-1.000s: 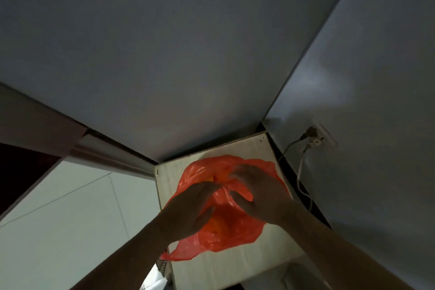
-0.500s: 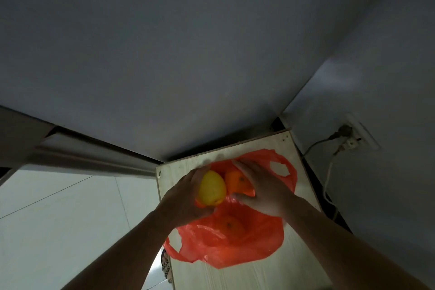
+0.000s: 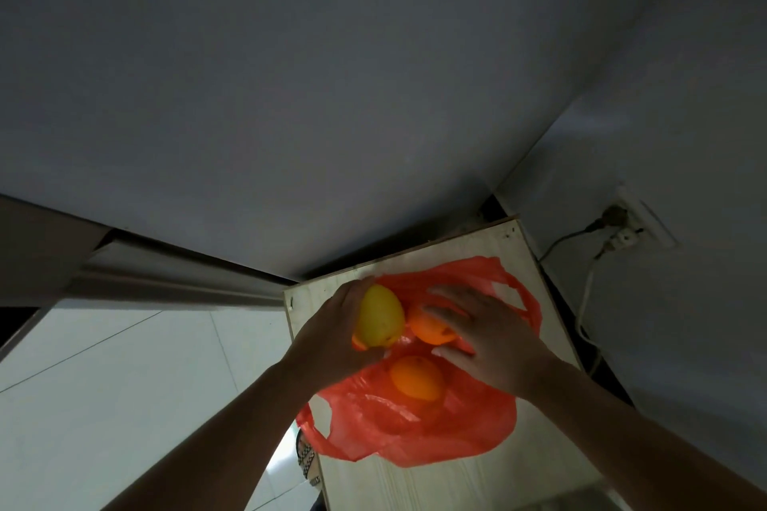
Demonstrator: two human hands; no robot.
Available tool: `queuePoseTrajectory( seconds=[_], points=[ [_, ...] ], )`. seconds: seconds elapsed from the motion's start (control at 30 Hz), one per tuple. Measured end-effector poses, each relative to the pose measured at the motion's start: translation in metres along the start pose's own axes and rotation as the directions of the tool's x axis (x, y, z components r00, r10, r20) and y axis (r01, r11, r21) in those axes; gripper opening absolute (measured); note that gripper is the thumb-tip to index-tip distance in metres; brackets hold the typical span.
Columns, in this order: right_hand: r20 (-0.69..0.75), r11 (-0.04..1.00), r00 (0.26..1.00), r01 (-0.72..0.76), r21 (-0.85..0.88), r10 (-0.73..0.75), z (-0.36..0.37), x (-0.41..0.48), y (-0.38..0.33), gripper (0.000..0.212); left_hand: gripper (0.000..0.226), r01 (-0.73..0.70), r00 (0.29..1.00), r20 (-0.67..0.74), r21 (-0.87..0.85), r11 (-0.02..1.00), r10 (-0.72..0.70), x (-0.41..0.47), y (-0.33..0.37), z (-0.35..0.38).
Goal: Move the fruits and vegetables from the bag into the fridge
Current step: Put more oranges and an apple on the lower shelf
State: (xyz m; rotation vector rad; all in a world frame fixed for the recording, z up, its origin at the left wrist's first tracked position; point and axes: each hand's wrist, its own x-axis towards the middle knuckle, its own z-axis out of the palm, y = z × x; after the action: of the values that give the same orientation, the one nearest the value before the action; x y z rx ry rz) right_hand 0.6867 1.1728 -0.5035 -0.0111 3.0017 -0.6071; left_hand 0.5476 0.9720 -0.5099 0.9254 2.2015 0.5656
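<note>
head view: left hand (image 3: 332, 340) grips a yellow fruit (image 3: 379, 315), long axis pointing away from the person, over the red bag (image 3: 456, 427) on the bench (image 3: 415, 485). right hand (image 3: 494, 344) grips 1 orange (image 3: 429, 330) touching it. 2nd orange (image 3: 417, 378) lies in the bag, just below both hands, nearer the right.

Red bag (image 3: 436, 427), yellow fruit (image 3: 379, 315), two oranges (image 3: 416, 378), pale wood board (image 3: 456, 481).

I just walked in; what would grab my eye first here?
The bright red plastic bag lying open on the pale wooden top at lower centre. Above it, the left hand grips a yellow fruit while the right hand holds an orange; a second orange sits in the bag.
</note>
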Motion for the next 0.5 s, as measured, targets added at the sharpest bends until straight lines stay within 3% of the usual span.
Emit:
queuePoseTrajectory(
  seconds=[0.1,0.17,0.3,0.4,0.5],
  points=[
    [-0.123,0.998,0.992,-0.001,0.059,0.009,-0.019,-0.009,0.004,0.048,0.102,0.007,1.000,0.018,-0.007,1.000,-0.007,-0.006,0.003,-0.004],
    [-0.130,0.995,0.991,-0.029,0.097,0.041,-0.029,-0.017,0.010,0.052,0.102,0.017,1.000,0.010,-0.017,1.000,-0.017,-0.010,0.004,-0.005],
    [0.170,0.984,0.981,-0.119,0.133,0.095,-0.015,-0.033,0.031,0.067,0.101,0.046,0.999,0.029,-0.007,0.999,-0.045,-0.019,0.001,0.001],
    [0.415,0.937,0.883,-0.310,0.163,0.219,0.007,-0.038,0.037,0.088,0.102,0.107,0.989,0.103,0.012,0.994,-0.107,-0.027,-0.005,0.009],
    [0.404,0.895,0.867,-0.395,0.205,0.290,0.015,-0.040,0.028,0.096,0.100,0.168,0.979,0.119,-0.008,0.986,-0.166,-0.030,-0.007,0.015]
  ],
)
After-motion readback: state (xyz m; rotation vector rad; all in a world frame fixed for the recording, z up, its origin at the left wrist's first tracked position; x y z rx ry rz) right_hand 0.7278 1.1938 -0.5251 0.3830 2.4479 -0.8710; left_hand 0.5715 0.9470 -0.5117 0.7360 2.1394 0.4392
